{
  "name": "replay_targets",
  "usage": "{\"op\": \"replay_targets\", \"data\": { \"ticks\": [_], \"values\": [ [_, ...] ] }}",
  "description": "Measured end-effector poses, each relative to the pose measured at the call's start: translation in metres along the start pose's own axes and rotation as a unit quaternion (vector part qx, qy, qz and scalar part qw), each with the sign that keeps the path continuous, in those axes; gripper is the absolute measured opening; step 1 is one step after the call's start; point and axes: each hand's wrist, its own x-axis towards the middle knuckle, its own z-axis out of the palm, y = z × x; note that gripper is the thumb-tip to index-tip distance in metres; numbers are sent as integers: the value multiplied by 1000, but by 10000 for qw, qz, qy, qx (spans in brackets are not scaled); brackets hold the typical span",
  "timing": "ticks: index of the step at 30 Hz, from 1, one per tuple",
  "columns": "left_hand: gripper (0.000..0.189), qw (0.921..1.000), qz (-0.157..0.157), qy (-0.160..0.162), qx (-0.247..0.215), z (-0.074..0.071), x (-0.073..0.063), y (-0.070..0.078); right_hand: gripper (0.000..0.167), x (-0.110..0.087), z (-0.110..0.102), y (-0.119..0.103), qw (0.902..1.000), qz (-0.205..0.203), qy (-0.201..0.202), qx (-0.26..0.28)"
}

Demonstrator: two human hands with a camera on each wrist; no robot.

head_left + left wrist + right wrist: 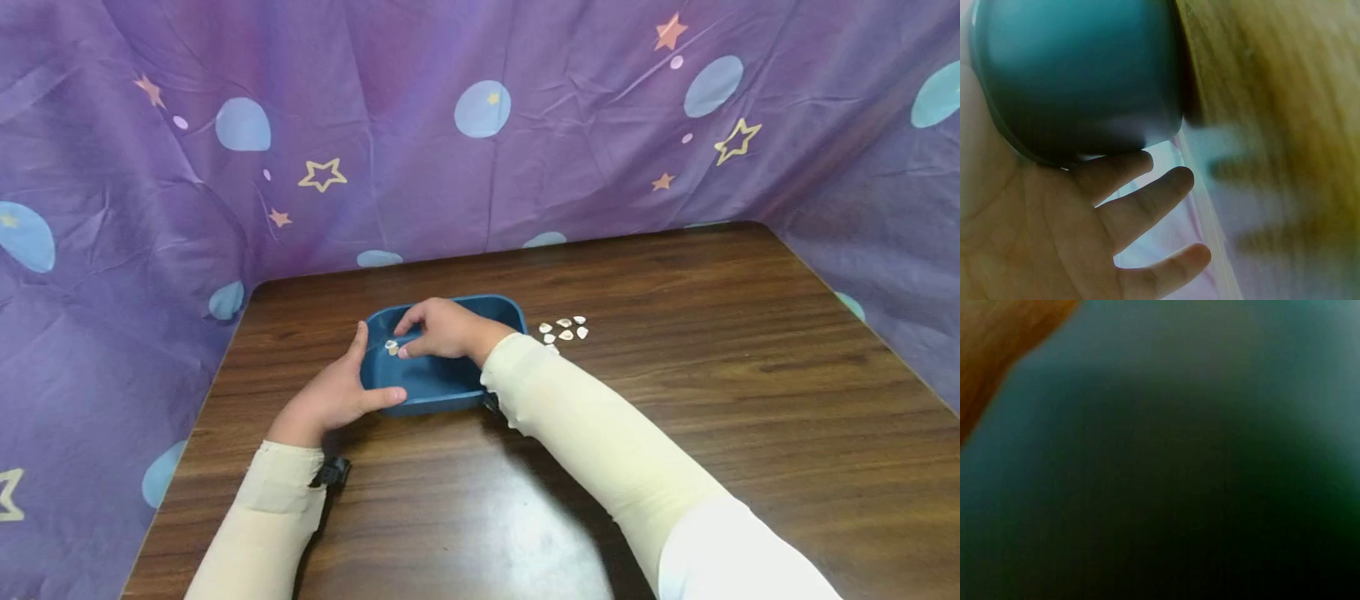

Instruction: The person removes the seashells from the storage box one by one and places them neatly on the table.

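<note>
A blue rectangular bin (442, 403) stands on the wooden table. My left hand (330, 398) cups its left end, thumb laid along the front rim and a finger along the left side. Seen from the left wrist, the other fingers (1147, 206) are straight and spread by the bin's outer wall (1085, 75). My right hand (446, 329) reaches down into the bin, thumb and forefinger apart. Just beyond those fingertips lie small pale shells (392, 345) on the bin floor. The right wrist view is dark and blurred, with some skin (997, 350) at upper left.
Several more small pale shells (566, 333) lie on the table (712, 375) to the right of the bin, partly near the right sleeve (600, 425). A purple cloth (420, 167) with stars and dots hangs behind the table and on both sides.
</note>
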Motion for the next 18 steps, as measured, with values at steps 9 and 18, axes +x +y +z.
{"op": "replay_targets", "data": {
  "ticks": [9, 18],
  "values": [
    [130, 9999, 92, -37, -17, -1, 2, 1, 40, 8, 10, -4, 9997, 70, -202, -144],
    [130, 10000, -37, -20, -44, -2, -2, 1, 53, 13, 19, -1, 9977, 222, -522, -373]
  ]
}}
